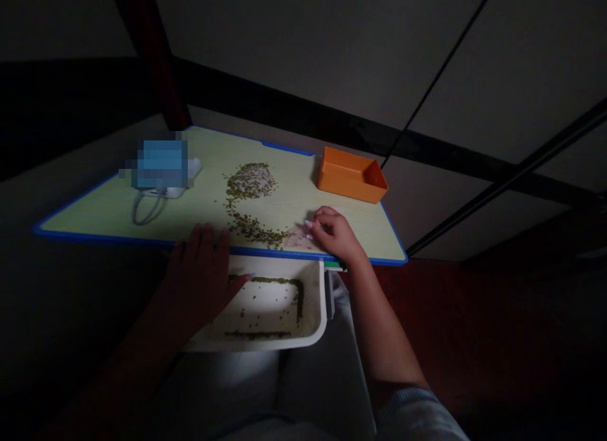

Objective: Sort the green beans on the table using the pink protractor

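Observation:
My right hand (334, 235) rests on the pale yellow tabletop (294, 185) near its front edge, fingers curled and pinched together. What they hold, if anything, is too small to make out. Beside its fingertips lies a pinkish patch (296, 238), and a band of small green beans (256, 231) trails off to the left. My left hand (202, 267) is in shadow with fingers spread over the front edge, its thumb reaching over a white plastic bin (318, 324). Green beans line the bin's inner edges. Farther back is a mound of beans (251, 180), paler in the middle.
An orange open box (353, 186) stands at the table's back right. At the left sits a white device (176, 191) with a blurred blue top and a looped grey cord (142, 221). A blue rim (118, 240) edges the table. Pale cabinet panels (303, 61) rise behind.

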Demonstrator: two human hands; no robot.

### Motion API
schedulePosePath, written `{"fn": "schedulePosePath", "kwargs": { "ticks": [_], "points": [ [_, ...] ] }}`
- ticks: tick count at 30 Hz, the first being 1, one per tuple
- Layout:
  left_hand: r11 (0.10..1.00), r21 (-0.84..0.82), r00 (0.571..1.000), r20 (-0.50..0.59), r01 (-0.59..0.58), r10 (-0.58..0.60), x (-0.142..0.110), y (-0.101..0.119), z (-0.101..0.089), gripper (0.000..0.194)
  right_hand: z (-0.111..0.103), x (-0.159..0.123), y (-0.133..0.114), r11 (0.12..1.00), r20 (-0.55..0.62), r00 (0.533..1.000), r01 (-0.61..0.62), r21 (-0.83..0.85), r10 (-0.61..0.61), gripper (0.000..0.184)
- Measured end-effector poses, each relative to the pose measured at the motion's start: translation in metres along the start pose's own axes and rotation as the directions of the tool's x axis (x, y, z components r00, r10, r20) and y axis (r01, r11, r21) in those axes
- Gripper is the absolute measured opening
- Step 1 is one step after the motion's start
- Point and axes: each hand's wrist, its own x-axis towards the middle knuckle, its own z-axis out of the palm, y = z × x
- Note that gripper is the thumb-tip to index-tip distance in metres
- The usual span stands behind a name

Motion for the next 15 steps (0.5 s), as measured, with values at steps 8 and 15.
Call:
{"fn": "schedulePosePath", "kwargs": {
  "ticks": [8,15],
  "points": [
    [0.997,-0.083,1.000,-0.016,-0.002,0.000,0.0003,-0.0040,0.0024,0.083,0.0004,-0.0017,0.0049,0.994,-0.200,0.974,-0.105,0.009,0.104,0.033],
    [0.998,-0.047,0.999,-0.040,-0.029,0.028,0.0009,-0.0098,0.0052,0.083,-0.0011,-0.0033,0.0043,0.979,-0.287,0.936,-0.193,0.065,0.204,0.031]
  ]
}}
